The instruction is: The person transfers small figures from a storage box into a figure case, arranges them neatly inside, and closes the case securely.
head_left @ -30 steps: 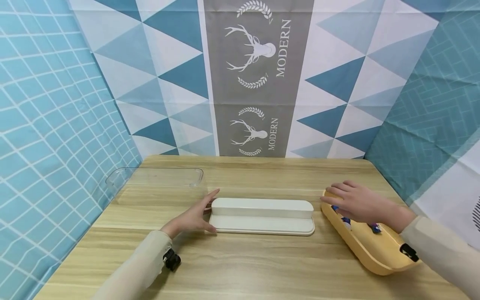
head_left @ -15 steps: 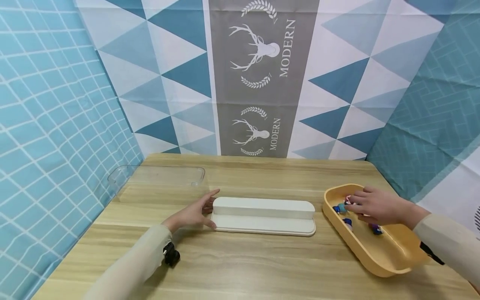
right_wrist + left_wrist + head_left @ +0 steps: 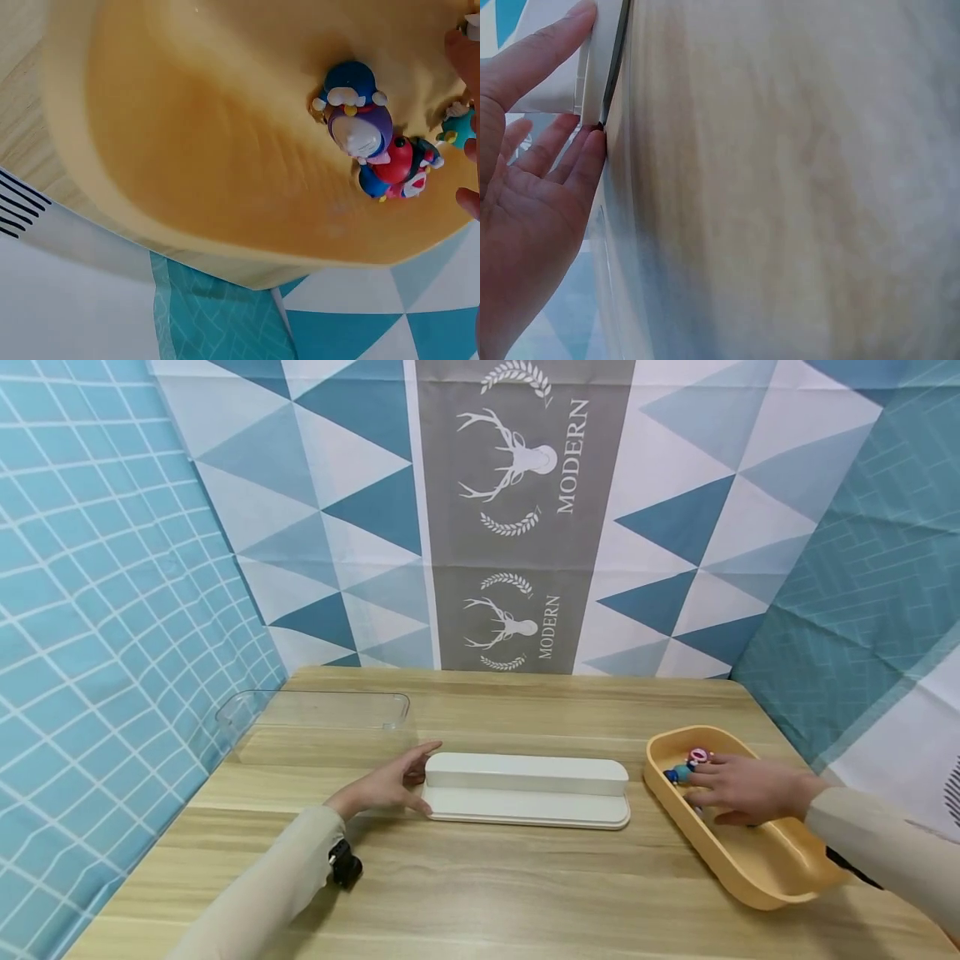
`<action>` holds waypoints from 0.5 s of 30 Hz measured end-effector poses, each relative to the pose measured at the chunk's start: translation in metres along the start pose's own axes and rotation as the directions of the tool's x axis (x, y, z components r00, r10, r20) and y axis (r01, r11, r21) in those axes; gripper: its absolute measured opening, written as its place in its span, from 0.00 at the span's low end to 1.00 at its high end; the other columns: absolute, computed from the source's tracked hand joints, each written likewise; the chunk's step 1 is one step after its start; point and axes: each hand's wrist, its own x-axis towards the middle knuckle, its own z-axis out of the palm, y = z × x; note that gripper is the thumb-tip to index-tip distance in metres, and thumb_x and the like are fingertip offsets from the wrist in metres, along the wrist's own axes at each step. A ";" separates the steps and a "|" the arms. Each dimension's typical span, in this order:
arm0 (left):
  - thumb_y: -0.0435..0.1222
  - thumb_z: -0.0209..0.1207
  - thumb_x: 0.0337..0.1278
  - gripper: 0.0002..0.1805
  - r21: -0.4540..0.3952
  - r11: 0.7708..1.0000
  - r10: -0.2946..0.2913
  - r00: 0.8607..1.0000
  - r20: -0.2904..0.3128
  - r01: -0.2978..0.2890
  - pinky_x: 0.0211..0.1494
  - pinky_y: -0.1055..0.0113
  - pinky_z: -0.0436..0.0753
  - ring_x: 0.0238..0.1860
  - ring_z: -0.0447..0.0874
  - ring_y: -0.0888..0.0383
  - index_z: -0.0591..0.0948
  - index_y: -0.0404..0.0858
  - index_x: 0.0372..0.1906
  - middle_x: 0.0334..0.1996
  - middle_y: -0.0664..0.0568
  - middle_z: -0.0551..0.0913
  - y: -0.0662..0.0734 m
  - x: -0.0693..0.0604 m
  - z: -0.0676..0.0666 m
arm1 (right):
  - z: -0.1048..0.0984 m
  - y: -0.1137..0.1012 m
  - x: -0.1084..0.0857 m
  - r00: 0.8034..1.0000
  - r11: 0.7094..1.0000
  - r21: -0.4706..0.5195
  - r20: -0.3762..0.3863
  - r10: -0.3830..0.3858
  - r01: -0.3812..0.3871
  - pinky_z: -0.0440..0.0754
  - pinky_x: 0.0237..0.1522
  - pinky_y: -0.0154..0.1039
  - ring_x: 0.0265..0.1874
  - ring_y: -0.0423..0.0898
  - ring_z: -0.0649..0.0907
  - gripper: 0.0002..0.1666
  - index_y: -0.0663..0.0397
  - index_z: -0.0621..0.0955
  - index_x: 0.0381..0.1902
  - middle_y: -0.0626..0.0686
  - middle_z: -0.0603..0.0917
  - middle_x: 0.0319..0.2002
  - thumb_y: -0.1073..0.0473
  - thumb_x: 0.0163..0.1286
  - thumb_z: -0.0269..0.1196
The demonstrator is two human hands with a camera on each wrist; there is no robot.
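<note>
My left hand (image 3: 382, 789) holds the left end of a long white two-step display stand (image 3: 525, 789). In the left wrist view its thumb lies along the front of the white base (image 3: 592, 82) and the fingertips touch the end edge. My right hand (image 3: 750, 789) is down inside a yellow-orange tray (image 3: 720, 856), over small toy figures; its fingertips are partly hidden. A round-headed figure (image 3: 699, 755) and a teal-and-blue figure (image 3: 678, 773) show beside the fingers. From the right wrist, a blue-and-purple figure (image 3: 360, 127) and a red-and-blue figure (image 3: 401, 165) lie in the tray.
A clear plastic cover (image 3: 322, 727) stands at the back left of the wooden table (image 3: 510, 893). Patterned cloths (image 3: 517, 527) hang behind the table and at both sides.
My right hand has moved from the tray's far left rim to lower over the figures inside, covering some of them. The left hand and the stand have stayed put.
</note>
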 end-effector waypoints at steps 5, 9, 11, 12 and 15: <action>0.24 0.74 0.44 0.60 -0.013 1.000 0.004 1.000 0.012 -0.004 0.72 0.47 0.63 0.70 0.62 0.36 0.47 0.29 0.78 0.69 0.30 0.64 0.000 -0.001 0.000 | 0.010 0.001 0.003 0.999 1.000 0.023 -0.040 -0.016 0.017 0.81 0.40 0.48 0.43 0.47 0.81 0.30 0.44 0.79 0.52 0.50 0.82 0.45 0.41 0.53 0.73; 0.25 0.74 0.45 0.59 -0.011 1.000 0.006 1.000 0.022 -0.006 0.73 0.47 0.62 0.70 0.62 0.36 0.47 0.29 0.78 0.69 0.30 0.63 0.001 -0.001 0.000 | 0.015 0.000 0.003 0.999 1.000 0.028 -0.039 -0.010 0.011 0.79 0.40 0.46 0.43 0.45 0.80 0.32 0.44 0.80 0.54 0.48 0.81 0.45 0.40 0.52 0.74; 0.26 0.74 0.45 0.59 -0.007 1.000 0.003 1.000 0.026 -0.003 0.72 0.48 0.63 0.70 0.62 0.37 0.47 0.29 0.78 0.69 0.30 0.64 0.001 -0.001 0.000 | 0.016 0.000 0.004 1.000 1.000 0.028 -0.031 -0.002 0.002 0.79 0.40 0.46 0.43 0.45 0.79 0.33 0.44 0.80 0.53 0.47 0.81 0.44 0.41 0.51 0.75; 0.27 0.74 0.45 0.60 0.000 1.000 0.001 1.000 0.028 -0.001 0.72 0.49 0.63 0.70 0.62 0.37 0.47 0.29 0.78 0.69 0.31 0.64 0.002 -0.001 -0.001 | 0.017 0.000 0.004 1.000 1.000 0.030 -0.027 0.002 -0.001 0.79 0.40 0.46 0.42 0.44 0.79 0.32 0.44 0.80 0.53 0.47 0.80 0.43 0.42 0.51 0.75; 0.29 0.75 0.46 0.60 0.024 1.000 -0.003 0.999 0.032 0.002 0.72 0.50 0.64 0.69 0.64 0.38 0.47 0.29 0.78 0.69 0.32 0.65 0.003 -0.001 -0.001 | 0.018 -0.001 0.005 1.000 0.999 0.033 -0.018 0.010 -0.009 0.79 0.39 0.46 0.42 0.44 0.79 0.31 0.46 0.80 0.52 0.47 0.80 0.42 0.42 0.52 0.75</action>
